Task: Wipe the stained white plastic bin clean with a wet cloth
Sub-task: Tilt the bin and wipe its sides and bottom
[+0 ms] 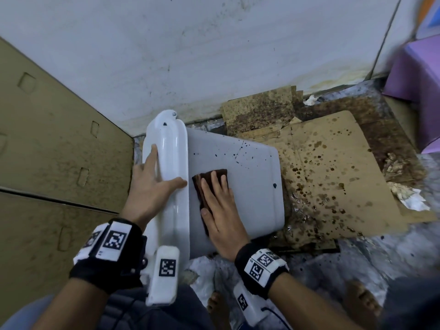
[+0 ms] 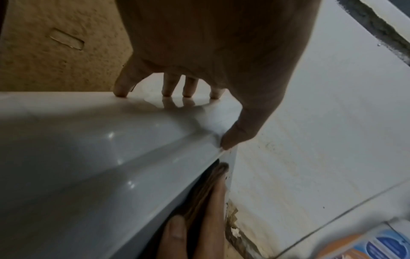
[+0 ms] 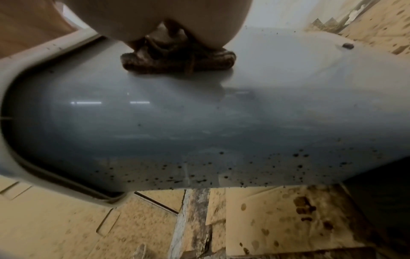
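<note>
The white plastic bin (image 1: 252, 186) lies on its side on the floor, its rim (image 1: 171, 163) to the left. Dark specks dot its upper wall (image 1: 240, 151) and lower side (image 3: 199, 175). My left hand (image 1: 154, 184) lies flat over the rim (image 2: 133, 140), fingers spread straight, thumb at the rim's edge. My right hand (image 1: 219, 201) presses flat on a folded dark brown cloth (image 1: 209, 182) against the bin's wall. In the right wrist view the cloth (image 3: 177, 59) shows bunched under my palm.
Stained cardboard sheets (image 1: 333, 175) lie on the floor right of the bin. A tall cardboard panel (image 1: 47, 151) stands at the left and a dirty white wall (image 1: 190, 55) behind. A purple stool (image 1: 419, 75) is at the far right. My bare feet (image 1: 362, 303) are below.
</note>
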`<state>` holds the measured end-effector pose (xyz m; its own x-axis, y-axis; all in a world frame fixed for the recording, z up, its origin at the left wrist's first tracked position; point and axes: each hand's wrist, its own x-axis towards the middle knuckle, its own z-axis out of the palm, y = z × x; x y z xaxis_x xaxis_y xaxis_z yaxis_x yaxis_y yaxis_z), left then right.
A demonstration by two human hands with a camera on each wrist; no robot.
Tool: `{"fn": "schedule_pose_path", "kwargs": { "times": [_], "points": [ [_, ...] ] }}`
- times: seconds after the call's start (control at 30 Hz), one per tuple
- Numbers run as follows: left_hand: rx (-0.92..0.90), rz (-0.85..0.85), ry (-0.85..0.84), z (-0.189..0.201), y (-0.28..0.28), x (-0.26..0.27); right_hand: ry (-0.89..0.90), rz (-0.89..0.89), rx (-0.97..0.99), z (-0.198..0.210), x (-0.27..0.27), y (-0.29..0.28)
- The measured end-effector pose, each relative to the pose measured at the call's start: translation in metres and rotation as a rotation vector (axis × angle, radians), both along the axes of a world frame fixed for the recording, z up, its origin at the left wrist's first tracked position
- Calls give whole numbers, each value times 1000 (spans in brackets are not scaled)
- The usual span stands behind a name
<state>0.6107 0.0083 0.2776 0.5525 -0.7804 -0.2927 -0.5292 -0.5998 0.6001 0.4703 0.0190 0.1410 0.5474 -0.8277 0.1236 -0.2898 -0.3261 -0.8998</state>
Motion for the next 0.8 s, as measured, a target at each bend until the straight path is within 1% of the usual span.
{"fn": "schedule_pose_path", "kwargs": {
  "times": [0.17,0.2,0.3,0.37,0.5,0.57,0.67,0.8],
  "points": [
    [-100,-85,-139,-11,17,-17,-34,-43,-64,10,0,2],
    [-116,-94,-122,-11,18,-20,-51,-48,-70,15,1,-2],
    [-166,-30,25,-10,15,-26,-88,-61,-63,26,7,-17],
    [-188,-1,59,-9,14,-28,-81,-67,-70,29,8,-27],
    [-211,52,67,-6,15,-28,-10,-94,-139,28,10,-47],
    [-211,53,47,-4,15,-30,0,-114,-129,26,10,-54],
    [-175,13,13,-3,14,-36,-47,-141,-76,24,11,-59],
    [-226,36,39,-7,12,-39,-139,-130,-44,28,14,-51]
  ]
}}
